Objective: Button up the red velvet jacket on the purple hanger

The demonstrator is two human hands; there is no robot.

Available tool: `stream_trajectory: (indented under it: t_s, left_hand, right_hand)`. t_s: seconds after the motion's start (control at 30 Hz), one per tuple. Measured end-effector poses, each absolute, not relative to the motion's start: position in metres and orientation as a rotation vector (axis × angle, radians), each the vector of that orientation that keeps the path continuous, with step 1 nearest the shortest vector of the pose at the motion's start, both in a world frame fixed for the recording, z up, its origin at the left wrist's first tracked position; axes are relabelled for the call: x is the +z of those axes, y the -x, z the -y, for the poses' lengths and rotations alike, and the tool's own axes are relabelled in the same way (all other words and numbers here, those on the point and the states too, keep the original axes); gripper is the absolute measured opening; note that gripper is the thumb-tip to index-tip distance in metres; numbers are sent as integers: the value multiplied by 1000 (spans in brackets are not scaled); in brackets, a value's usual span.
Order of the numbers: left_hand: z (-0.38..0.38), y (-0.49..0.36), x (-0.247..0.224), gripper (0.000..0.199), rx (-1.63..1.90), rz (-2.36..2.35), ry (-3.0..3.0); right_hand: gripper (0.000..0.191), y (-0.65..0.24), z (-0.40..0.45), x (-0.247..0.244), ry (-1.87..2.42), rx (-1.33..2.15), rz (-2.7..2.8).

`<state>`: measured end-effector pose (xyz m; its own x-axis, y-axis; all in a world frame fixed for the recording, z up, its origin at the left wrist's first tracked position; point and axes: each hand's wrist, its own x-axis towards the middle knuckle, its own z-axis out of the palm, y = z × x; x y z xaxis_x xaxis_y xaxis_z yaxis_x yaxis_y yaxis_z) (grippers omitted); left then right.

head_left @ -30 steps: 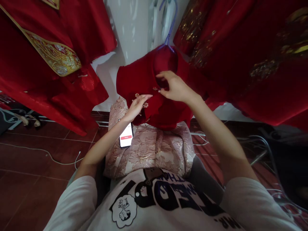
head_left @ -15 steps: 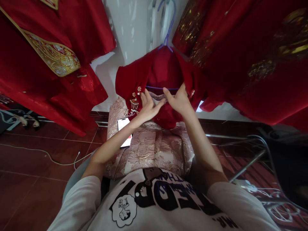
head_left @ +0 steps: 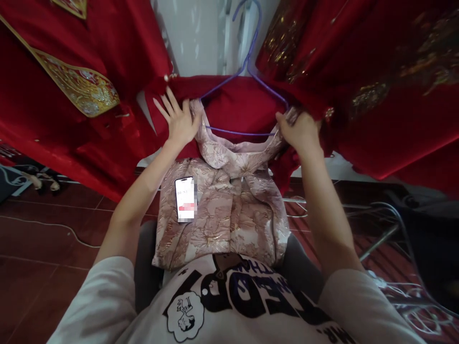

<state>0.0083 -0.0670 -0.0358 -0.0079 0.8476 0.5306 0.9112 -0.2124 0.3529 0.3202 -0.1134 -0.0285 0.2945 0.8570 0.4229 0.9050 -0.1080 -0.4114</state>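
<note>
**Fingers at the hanger's two shoulders**

Fingers (head_left: 165,101) of the left hand (head_left: 178,120) are spread flat on the red velvet garment (head_left: 236,102); the right hand (head_left: 299,130) is closed, pinching the pink brocade garment (head_left: 229,210) at the purple wire hanger (head_left: 247,67). The brocade drapes onto the lap, bearing a phone (head_left: 186,198). Embroidered red robes (head_left: 376,71) hang around.

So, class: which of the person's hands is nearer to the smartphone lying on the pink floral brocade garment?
Left. The left hand presses the red fabric just above the smartphone; the right hand grips fabric at the purple wire hanger's far end, well to the phone's right.
</note>
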Motion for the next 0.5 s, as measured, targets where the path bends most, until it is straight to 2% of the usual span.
stream_trajectory:
  t_s: [0.1, 0.23, 0.33, 0.5]
  left_hand:
    - [59, 6, -30, 67, -989, 1867, 2216]
    - [51, 21, -32, 63, -1111, 1804, 2238]
    - [53, 19, -30, 55, -1195, 1804, 2207]
    - [62, 9, -26, 46, -1125, 1885, 2255]
  right_hand:
    - [39, -328, 126, -4, 1942, -5, 1491]
    - [26, -345, 142, 12, 1772, 358, 1512]
    - [13, -344, 146, 9, 1670, 242, 1540]
    - [29, -327, 146, -2, 1681, 3, 1497]
